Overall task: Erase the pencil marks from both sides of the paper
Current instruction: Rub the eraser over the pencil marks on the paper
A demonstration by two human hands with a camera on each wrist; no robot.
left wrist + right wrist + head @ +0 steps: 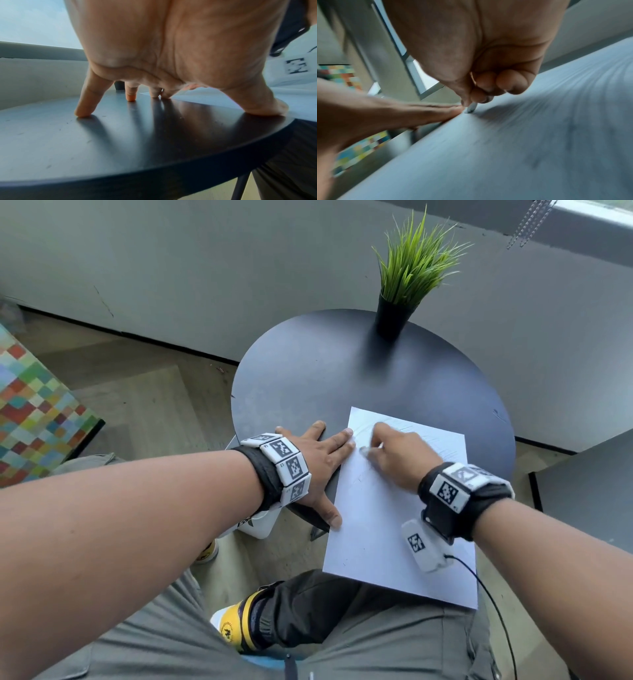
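Observation:
A white sheet of paper [394, 508] lies on the round dark table [342, 378], its near end hanging over the table's edge above my lap. Faint pencil marks [421, 436] show near its far end. My left hand [318, 453] lies flat with fingers spread, index finger and thumb pressing the paper's left edge, the other fingers on the table [120, 135]. My right hand [387, 450] pinches a small pale eraser [471, 108] and holds its tip against the paper [522, 148] near the left edge. The right wrist view is blurred by motion.
A black pot with a green grass plant [404, 285] stands at the table's far edge. A multicoloured checkered surface [30, 412] is at the left. A grey wall runs behind the table. A second dark tabletop [589, 491] is at the right.

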